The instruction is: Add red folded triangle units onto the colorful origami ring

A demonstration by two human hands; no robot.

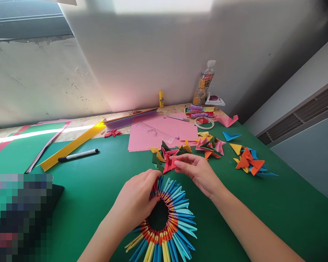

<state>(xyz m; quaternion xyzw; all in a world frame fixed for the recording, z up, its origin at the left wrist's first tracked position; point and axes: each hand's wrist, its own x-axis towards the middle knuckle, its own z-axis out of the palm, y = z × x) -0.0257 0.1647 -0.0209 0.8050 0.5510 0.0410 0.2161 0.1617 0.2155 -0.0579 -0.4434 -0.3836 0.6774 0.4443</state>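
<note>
A ring of folded paper pieces (180, 222) lies in front of me, blue, light blue and yellow outside with orange and purple nearer its hole. My left hand (139, 198) grips its upper left side, thumb in the hole and fingers over the outer edge, where red pieces show. Above the ring, my right hand (198, 171) pinches a small red folded paper piece (174, 163) between thumb and fingertips. Just behind sits a loose pile of green, yellow and pink folded pieces (157, 156), partly hidden by my hands.
More folded pieces (250, 162) lie at the right. Pink sheets (142, 136) with a clear ruler (155, 131) lie behind. A bottle (204, 85), glue stick (161, 99) and tape roll (204, 123) stand or lie at the back. A marker (78, 155) and yellow strip (71, 147) are left.
</note>
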